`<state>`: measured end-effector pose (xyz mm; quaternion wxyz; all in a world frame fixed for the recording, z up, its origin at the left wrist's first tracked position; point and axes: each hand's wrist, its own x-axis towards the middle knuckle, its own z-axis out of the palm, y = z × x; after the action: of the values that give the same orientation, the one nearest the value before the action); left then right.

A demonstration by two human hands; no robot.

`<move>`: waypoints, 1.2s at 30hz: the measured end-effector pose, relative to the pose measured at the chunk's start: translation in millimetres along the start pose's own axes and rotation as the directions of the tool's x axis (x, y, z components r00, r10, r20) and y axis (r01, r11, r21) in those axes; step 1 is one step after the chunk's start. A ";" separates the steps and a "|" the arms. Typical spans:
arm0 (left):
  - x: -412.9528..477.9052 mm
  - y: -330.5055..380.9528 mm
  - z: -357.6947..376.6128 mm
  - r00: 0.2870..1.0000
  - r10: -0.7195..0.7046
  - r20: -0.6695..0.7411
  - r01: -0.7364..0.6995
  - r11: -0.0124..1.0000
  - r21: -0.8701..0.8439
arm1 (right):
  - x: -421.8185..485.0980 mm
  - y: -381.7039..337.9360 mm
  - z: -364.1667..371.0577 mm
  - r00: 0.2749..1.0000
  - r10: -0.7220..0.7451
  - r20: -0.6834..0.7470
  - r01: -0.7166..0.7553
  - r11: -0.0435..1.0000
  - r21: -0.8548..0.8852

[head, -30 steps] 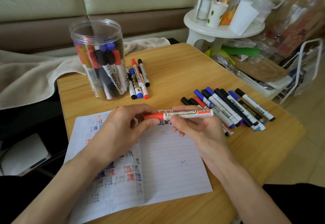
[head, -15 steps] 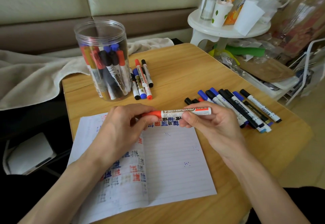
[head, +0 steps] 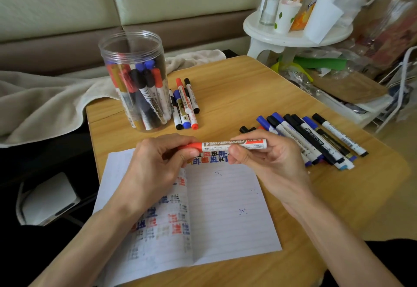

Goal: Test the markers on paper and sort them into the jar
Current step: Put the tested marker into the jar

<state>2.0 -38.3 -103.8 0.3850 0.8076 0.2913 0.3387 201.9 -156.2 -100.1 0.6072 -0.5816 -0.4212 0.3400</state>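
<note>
Compared with 1 second earlier, the red marker [head: 234, 144] has shifted slightly toward the far edge of the paper [head: 225, 207], so the row of red, blue and black test marks now shows just near of it. Over the last half second the hands have barely moved. The marker lies level in the air above the paper's far edge. The left hand [head: 158, 167] has its grip closed around the red cap end, and the right hand [head: 266, 162] pinches the white barrel between thumb and fingers; the cap still looks seated on the barrel. The paper lies on the near part of the wooden table [head: 248, 88], its left half covered in coloured marks. At the far left stands the clear jar [head: 133, 79], upright and open, holding red, blue and black markers. Just right of it lies a small cluster of markers [head: 185, 104], and a longer row of markers [head: 316, 138] lies at the right, partly behind the right hand. A beige blanket [head: 45, 102] drapes over the table's far left, against a sofa back [head: 67, 5]. A white round stand [head: 293, 36] with cups and bottles is at the far right.
</note>
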 end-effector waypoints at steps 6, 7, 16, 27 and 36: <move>11.4 2.8 -22.5 0.988 -0.074 0.136 0.057 0.990 0.129 | 2.1 15.7 12.6 0.999 -0.031 0.020 0.031 0.999 -0.015; 15.2 3.6 -26.4 0.985 -0.092 0.148 0.076 0.991 0.112 | 4.2 16.9 16.1 0.999 -0.034 0.013 0.034 0.999 -0.020; 32.1 28.1 -50.8 0.962 -0.039 -0.269 -0.043 0.956 -0.290 | 28.8 15.3 44.5 0.999 0.013 0.048 -0.006 0.990 -0.139; 99.1 72.0 -116.3 0.761 0.145 -0.633 -0.319 0.933 -0.169 | 31.8 29.7 89.1 0.920 -0.121 0.372 0.247 0.918 -0.312; 129.3 36.2 -120.2 0.837 0.063 -0.544 -0.071 0.997 0.006 | 59.0 32.7 79.4 0.948 -0.183 0.261 0.275 0.884 -0.379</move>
<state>-5.4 88.0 24.6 0.2803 0.6852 0.3577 0.5692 156.8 -66.5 -128.2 0.4577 -0.6010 -0.6130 0.2314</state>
